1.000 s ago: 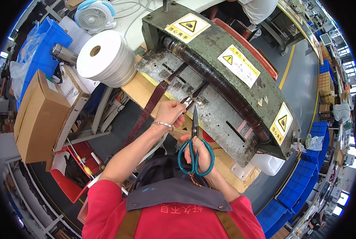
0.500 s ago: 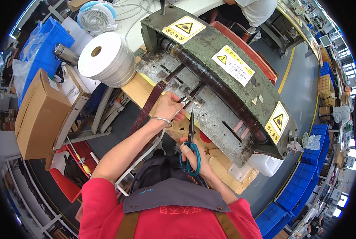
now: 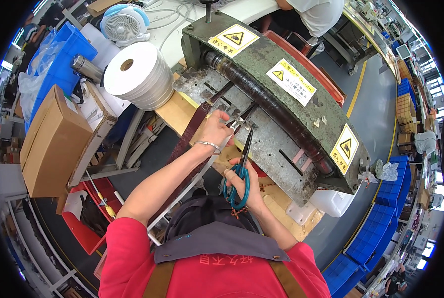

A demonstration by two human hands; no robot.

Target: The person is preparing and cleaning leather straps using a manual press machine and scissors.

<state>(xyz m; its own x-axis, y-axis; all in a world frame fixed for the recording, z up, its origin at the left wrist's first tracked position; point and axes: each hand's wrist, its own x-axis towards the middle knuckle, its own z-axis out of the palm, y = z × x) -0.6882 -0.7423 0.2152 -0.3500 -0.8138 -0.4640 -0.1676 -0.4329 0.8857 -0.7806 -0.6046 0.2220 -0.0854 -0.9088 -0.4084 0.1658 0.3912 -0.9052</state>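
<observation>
My left hand (image 3: 216, 130) is closed at the front of the metal plate, pinching the end of a narrow dark strap (image 3: 248, 112). Something small and silvery shows at those fingertips, too small to name. Beside that hand a wider dark maroon strap (image 3: 194, 120) runs from under the roller, over the plate's edge and down to the left. My right hand (image 3: 245, 183) grips teal-handled scissors (image 3: 238, 187), their dark blades pointing up over the plate, close to the left fingertips. The blades look closed or nearly so.
A green roller machine (image 3: 261, 64) with a dark roller (image 3: 269, 111) and a metal plate (image 3: 274, 149) lies ahead. A big white roll (image 3: 137, 74) stands to its left, near a fan (image 3: 124, 26) and a cardboard box (image 3: 55, 144). Another person (image 3: 314, 15) sits beyond the machine.
The scissors have moved up and to the right, their tip now farther over the plate. My left hand has shifted slightly right, still pinching the narrow strap. The whole view has shifted a little.
</observation>
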